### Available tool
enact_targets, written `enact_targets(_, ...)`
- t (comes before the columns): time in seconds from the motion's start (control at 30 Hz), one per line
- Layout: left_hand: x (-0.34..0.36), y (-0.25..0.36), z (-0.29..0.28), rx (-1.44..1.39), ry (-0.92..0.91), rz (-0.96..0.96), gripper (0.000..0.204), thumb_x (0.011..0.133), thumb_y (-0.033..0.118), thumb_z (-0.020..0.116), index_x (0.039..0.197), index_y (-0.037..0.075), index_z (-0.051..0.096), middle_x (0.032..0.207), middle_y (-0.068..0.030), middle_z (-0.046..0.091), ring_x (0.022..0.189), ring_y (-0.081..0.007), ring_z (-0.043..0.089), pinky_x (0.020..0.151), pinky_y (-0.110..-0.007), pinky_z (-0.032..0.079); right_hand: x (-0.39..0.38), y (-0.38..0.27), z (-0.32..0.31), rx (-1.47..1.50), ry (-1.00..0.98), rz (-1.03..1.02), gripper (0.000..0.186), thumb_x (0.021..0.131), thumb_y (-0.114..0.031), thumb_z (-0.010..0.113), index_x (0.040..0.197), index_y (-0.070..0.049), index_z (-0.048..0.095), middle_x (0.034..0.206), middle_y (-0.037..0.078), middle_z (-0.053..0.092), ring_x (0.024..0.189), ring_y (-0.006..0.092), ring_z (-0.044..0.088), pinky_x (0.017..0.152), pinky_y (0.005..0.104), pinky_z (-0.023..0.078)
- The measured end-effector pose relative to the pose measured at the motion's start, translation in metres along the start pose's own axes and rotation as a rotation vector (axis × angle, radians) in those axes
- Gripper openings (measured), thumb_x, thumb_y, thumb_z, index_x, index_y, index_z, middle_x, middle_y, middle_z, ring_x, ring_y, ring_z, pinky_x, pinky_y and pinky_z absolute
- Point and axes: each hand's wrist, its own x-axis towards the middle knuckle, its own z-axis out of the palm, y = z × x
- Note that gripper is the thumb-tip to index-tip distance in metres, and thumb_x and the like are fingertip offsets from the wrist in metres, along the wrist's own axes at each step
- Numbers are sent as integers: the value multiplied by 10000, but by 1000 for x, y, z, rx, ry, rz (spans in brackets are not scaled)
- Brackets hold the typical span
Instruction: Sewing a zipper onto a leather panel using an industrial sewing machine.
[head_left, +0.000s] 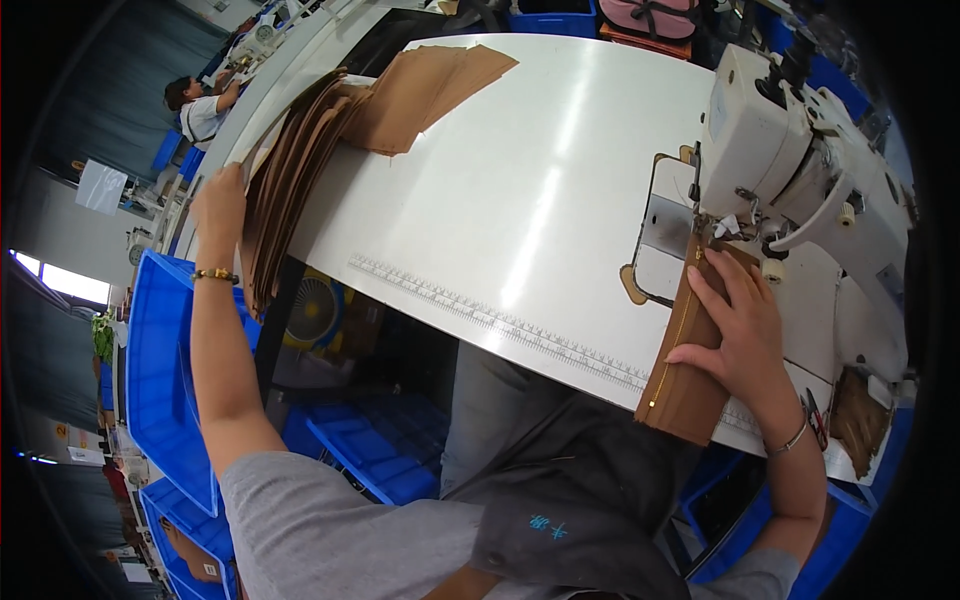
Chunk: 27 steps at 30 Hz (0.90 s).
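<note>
My right hand (740, 325) lies with thumb and fingers apart on a brown fabric panel (690, 400), pressing it against the table. A zipper (676, 338) with gold-coloured teeth runs along this panel, whose far end sits at the needle area of a white sewing machine (760, 130). Out to the left, my left hand (218, 205) is closed at the outer edge of a thick bunch of brown fabric pieces (290, 190). Its fingertips are partly hidden there. The bunch hangs over the table's front edge, and more flat brown pieces (425, 95) fan out behind it.
The white table (520, 200) has a printed ruler (500, 325) along its front edge. Blue bins (165, 350) stand at the left and below. Scissors (815, 420) and a brown bundle (860, 420) lie at right. Another person (200, 110) sits far left.
</note>
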Motion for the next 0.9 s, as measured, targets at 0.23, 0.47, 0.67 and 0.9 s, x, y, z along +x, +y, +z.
enact_targets(0.23,-28,121,-135,-722,-242,218,454,1005,82,587,1457,47,592,896,-259,681,754,-407,659,757,-424,540,-2,0,2,-21,-16,34,964,707,-758,748,1341,-34,686,1488,203,565,1347,377,564,1122,559,409)
enact_targets(0.47,-112,229,-207,-1275,-835,788,645,934,30,627,1557,11,460,724,-206,626,612,-369,660,615,-425,530,0,1,1,10,26,9,955,711,-759,747,1324,-29,693,1443,216,589,1249,364,598,1131,570,412)
enact_targets(0.67,-142,285,-220,-1678,-874,984,595,985,47,588,1562,-8,451,699,-177,635,601,-337,665,596,-411,524,-6,7,9,-6,27,-4,875,732,-636,810,1349,-30,673,1434,193,603,1272,330,591,1111,560,423)
enact_targets(0.9,-110,348,-171,-1449,-446,1222,553,1045,195,570,1562,17,484,1389,-159,640,1172,-328,657,1066,-464,479,-19,18,31,691,51,81,663,844,-377,800,1420,-106,615,1366,77,673,1275,266,624,1081,539,465)
